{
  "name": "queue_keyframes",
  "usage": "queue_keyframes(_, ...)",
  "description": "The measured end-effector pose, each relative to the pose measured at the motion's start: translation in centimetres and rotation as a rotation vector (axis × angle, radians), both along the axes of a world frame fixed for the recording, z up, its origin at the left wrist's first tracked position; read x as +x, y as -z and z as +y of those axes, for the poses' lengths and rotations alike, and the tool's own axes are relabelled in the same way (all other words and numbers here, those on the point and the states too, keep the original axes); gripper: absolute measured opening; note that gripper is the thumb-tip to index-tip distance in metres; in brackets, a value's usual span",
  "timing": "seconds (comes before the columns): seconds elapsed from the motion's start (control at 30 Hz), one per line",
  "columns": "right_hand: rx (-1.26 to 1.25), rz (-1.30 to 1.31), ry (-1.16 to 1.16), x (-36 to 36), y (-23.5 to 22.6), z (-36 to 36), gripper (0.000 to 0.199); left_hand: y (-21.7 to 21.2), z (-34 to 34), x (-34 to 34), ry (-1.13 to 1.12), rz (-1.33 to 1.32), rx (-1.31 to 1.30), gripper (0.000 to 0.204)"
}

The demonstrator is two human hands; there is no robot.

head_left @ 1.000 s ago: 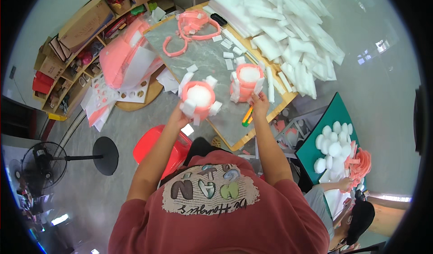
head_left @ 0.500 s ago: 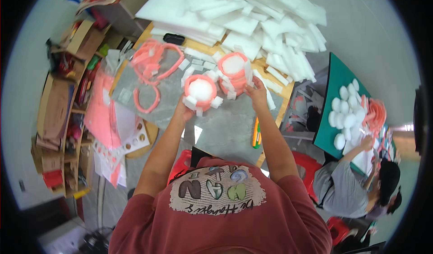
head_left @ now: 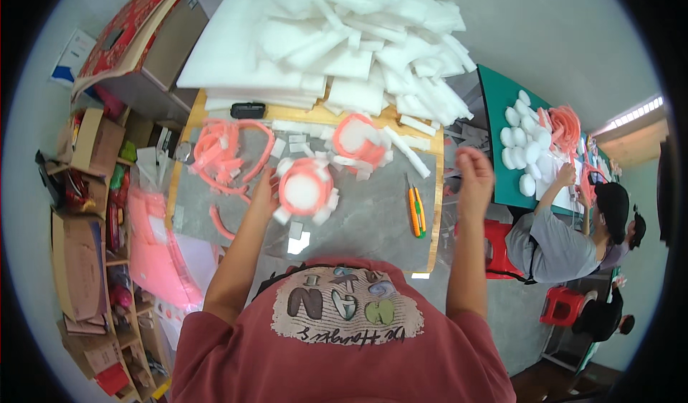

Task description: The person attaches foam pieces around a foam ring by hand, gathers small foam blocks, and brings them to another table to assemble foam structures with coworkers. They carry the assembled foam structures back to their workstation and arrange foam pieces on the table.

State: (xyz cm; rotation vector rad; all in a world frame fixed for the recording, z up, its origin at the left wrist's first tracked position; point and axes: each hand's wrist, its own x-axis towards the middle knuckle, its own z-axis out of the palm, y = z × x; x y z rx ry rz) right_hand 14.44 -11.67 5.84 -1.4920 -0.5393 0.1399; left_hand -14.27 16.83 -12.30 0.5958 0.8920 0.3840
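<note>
A round foam piece (head_left: 303,189), with a white centre, a pink ring and white blocks round its rim, sits on the grey tabletop (head_left: 337,232). My left hand (head_left: 262,190) is closed against its left side; some fingertips are hidden. Behind it to the right lies a similar pink and white piece (head_left: 356,142), touched by neither hand. Past the table's right edge, my right hand (head_left: 474,176) is raised with its fingers curled in. Whatever it may hold is hidden.
Pink foam strips (head_left: 215,152) lie at the left, near small white blocks (head_left: 297,144). An orange and green utility knife (head_left: 416,211) rests at the right. White foam sheets (head_left: 344,37) are piled at the back. A person (head_left: 548,238) works at a green table (head_left: 494,116).
My right hand has left the rear foam piece and swung right, beyond the table edge. My left hand stays at the nearer piece. The view has shifted, showing more floor at right.
</note>
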Motion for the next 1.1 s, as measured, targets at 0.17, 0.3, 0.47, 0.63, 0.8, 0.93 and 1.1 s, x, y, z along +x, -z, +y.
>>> queue_keyframes(0.17, 0.354, -0.620, -0.056, -4.3, -14.4, -3.1, 0.014, -6.7, -1.7, -0.6, -0.046, 0.242, 0.546, 0.048)
queue_keyframes(0.3, 0.444, -0.932, -0.240, -5.6, -18.3, -4.7, 0.016, -4.5, -2.6, -0.7, 0.076, 0.286, 0.697, 0.046)
queue_keyframes(0.47, 0.311, -0.588, -0.297, -7.9, -12.3, -3.6, 0.015, -2.4, -2.5, -0.3, -0.179, 0.038, 0.636, 0.040)
queue_keyframes(0.63, -0.327, 0.233, -0.556, -7.5, 7.6, 0.4, 0.024, -4.4, -1.8, 0.6, -0.247, 0.079, 0.386, 0.042)
queue_keyframes(0.8, -0.694, 0.721, -0.808, -10.8, 16.3, 1.9, 0.054, -5.2, -2.3, -7.8, 0.421, 0.601, 0.841, 0.058)
queue_keyframes(0.93, -0.866, 0.767, -0.994, -14.5, 16.3, 5.5, 0.064, -5.2, -6.0, -9.5, 0.571, 0.433, 0.113, 0.062)
queue_keyframes(1.1, -0.374, 1.029, -0.970, -16.7, 17.2, 11.8, 0.055, -1.4, -4.1, -4.5, 0.333, -0.068, -0.120, 0.045)
